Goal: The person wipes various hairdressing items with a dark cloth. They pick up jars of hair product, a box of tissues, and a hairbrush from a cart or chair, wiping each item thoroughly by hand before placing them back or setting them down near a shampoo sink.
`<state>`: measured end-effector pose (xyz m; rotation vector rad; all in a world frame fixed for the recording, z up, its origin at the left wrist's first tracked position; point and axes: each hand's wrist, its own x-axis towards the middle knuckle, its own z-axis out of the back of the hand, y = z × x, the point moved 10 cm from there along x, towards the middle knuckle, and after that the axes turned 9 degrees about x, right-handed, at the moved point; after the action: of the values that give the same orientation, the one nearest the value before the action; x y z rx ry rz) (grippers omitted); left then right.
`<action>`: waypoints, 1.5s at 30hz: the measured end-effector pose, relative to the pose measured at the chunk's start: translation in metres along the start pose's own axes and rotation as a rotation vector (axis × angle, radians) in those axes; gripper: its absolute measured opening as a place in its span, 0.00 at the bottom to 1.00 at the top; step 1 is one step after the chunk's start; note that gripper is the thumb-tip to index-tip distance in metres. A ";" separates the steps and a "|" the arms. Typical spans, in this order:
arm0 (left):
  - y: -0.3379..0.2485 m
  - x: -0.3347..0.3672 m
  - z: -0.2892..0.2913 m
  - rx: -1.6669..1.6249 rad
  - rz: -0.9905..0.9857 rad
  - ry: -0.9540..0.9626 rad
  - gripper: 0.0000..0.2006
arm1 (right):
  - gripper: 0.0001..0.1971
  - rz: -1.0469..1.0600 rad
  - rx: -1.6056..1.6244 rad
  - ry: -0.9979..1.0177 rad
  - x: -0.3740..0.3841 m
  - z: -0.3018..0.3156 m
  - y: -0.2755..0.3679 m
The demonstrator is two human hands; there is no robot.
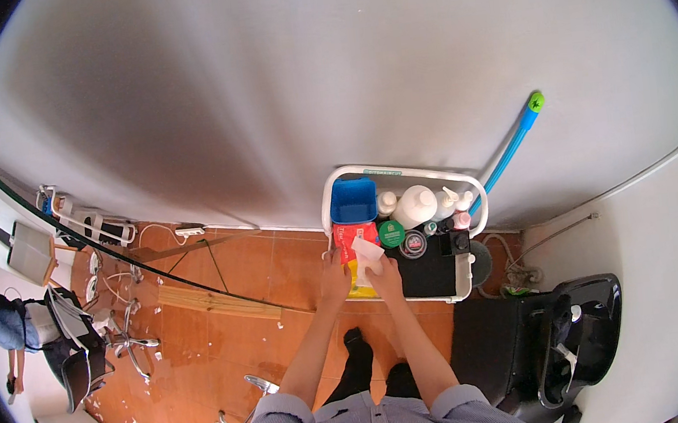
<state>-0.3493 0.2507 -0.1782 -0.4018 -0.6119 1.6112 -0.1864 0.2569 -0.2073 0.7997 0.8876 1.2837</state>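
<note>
In my right hand (386, 279) is a piece of white tissue (366, 250), its fingers closed round the lower part. My left hand (333, 280) is at the left rim of a white trolley (328, 213), fingers stretched out beside a red and yellow packet (351, 235); any contact is too small to make out. A blue plastic bin (355, 203) stands behind the packet. To its right are a large white bottle (416, 205), a green round tub (392, 233) and a dark-lidded jar (413, 243). A black mat (428, 272) lies in front of them.
A blue pole with a green end (518, 141) leans on the wall behind the trolley. At right is a black wash basin chair (527, 349). Wooden planks (218, 303) lie on the orange tiled floor, with paper scraps. At far left, a person (12, 328) is beside a black chair (74, 363).
</note>
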 end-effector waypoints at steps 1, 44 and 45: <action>0.001 0.001 -0.002 -0.001 0.000 -0.001 0.22 | 0.27 -0.031 -0.021 0.024 0.002 -0.004 -0.005; 0.045 -0.109 0.049 -0.271 0.490 -0.344 0.21 | 0.29 0.189 -0.229 -0.123 -0.092 0.029 0.090; 0.043 -0.119 0.051 -0.424 0.519 -0.387 0.19 | 0.26 0.236 -0.178 -0.130 -0.096 0.037 0.092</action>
<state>-0.3969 0.1228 -0.1742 -0.5996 -1.2303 2.0768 -0.2005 0.1726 -0.0990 0.8538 0.5777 1.4762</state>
